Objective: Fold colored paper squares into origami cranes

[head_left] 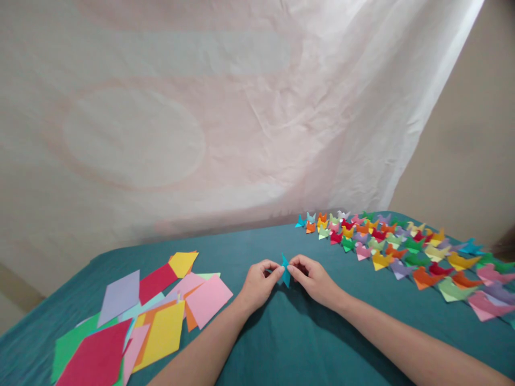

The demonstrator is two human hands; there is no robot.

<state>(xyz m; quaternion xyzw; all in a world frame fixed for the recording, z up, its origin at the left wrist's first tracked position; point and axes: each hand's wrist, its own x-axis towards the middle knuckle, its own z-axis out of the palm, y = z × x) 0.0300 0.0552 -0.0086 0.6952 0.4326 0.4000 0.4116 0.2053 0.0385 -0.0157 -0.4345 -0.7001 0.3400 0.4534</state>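
A small folded piece of blue origami paper (285,271) is held just above the table, narrow and pointed at its top and bottom. My left hand (260,283) pinches its left side between thumb and fingers. From the other side, the thumb and index finger of my right hand (313,276) close on its right edge. Both hands are in the middle of the table, their fingertips almost meeting at the paper. Its finer folds are too small to make out.
Loose coloured paper sheets (161,327) lie overlapping on the left of the green-clothed table (277,343). Rows of small folded paper birds (380,260) in many colours stand on the right. Behind the table hangs a pale cloth (225,123).
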